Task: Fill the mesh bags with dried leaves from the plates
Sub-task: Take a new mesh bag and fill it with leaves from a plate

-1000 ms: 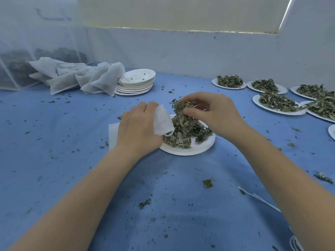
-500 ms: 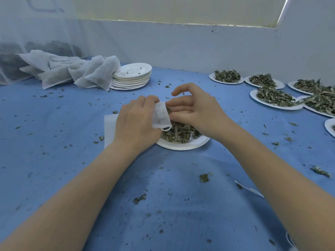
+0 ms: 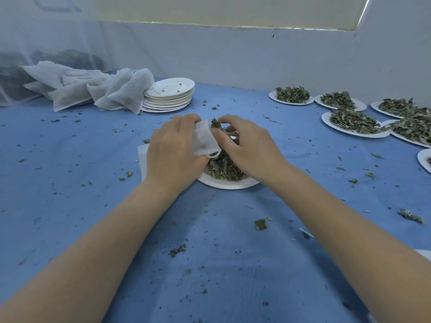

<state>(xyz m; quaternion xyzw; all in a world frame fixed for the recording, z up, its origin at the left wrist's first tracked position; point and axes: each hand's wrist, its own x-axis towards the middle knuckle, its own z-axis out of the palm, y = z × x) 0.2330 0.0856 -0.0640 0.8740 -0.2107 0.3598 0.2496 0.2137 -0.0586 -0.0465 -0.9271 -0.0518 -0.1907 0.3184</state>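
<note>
Both hands at the leaf plate, mid-table.

L hand (image 3: 173,151) grips a small mesh bag (image 3: 205,142) over the plate (image 3: 229,184); R hand (image 3: 250,150), fingers curled, pinches dried leaves (image 3: 222,167) at the bag's mouth; empty plates stack (image 3: 170,95) and spare bags pile (image 3: 93,88) twd far-left of table (image 3: 70,183); filled plates (image 3: 354,123) along far-right edge; crumbs scattered.

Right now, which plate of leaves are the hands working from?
The near centre plate, under both hands; the other leaf-filled plates sit untouched along the far right.
</note>
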